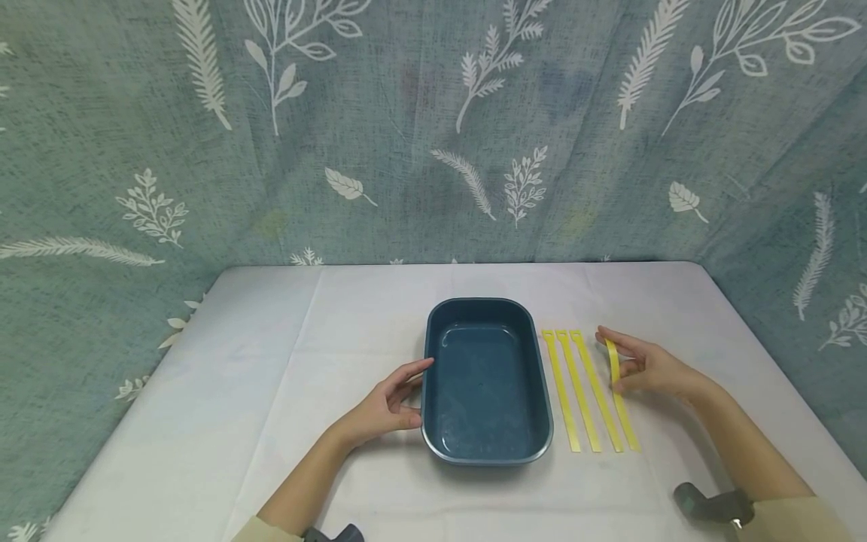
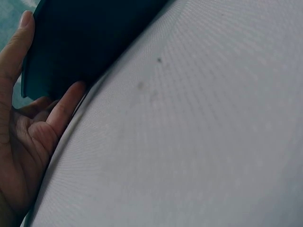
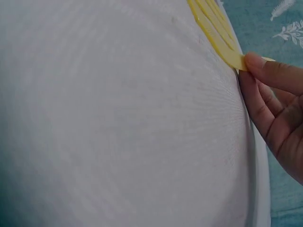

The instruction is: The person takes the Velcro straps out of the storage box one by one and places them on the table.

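A dark blue rectangular dish (image 1: 484, 391) with rounded corners and a pale rim stands on the white cloth. My left hand (image 1: 389, 403) touches its left side, thumb and fingers spread along the outer wall; in the left wrist view this hand (image 2: 28, 127) lies against the dish's dark side (image 2: 90, 42). To the right of the dish, three flat yellow strips (image 1: 580, 391) lie side by side, each with a slot at its far end. My right hand (image 1: 650, 369) pinches a fourth yellow strip (image 1: 625, 418) between thumb and finger, its upper part bent upward and its near end low at the cloth.
A white cloth (image 1: 339, 316) covers the table. Behind it and at both sides hangs a green-blue curtain (image 1: 393, 113) with white leaf prints. A dark device (image 1: 714, 504) sits at the right wrist.
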`<state>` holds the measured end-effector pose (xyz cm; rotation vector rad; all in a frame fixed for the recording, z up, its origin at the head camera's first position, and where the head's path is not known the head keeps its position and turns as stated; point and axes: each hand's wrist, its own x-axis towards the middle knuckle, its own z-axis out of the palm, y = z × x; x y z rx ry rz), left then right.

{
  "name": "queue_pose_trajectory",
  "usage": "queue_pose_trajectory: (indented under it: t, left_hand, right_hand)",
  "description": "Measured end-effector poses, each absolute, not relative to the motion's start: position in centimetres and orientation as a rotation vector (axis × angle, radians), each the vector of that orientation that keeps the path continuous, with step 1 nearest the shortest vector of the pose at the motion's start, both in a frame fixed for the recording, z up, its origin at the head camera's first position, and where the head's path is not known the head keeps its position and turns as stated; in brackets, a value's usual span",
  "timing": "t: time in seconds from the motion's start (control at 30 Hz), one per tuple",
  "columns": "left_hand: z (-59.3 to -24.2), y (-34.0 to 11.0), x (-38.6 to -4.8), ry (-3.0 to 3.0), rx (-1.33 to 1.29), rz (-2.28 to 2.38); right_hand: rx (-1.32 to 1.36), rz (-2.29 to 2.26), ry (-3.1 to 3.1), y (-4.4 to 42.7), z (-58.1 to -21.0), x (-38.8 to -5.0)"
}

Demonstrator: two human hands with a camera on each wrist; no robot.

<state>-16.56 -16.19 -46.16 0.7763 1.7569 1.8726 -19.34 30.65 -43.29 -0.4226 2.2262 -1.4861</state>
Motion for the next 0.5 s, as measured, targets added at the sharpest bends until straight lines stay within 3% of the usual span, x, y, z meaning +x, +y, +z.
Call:
queue_pose_trajectory:
  t: [0.5]
  left_hand:
    - [-46.0, -16.1, -16.5, 1.756, 0.772, 1.877]
  right_hand:
    - [-0.297, -1.137, 2.527, 29.5, -42.6, -18.5]
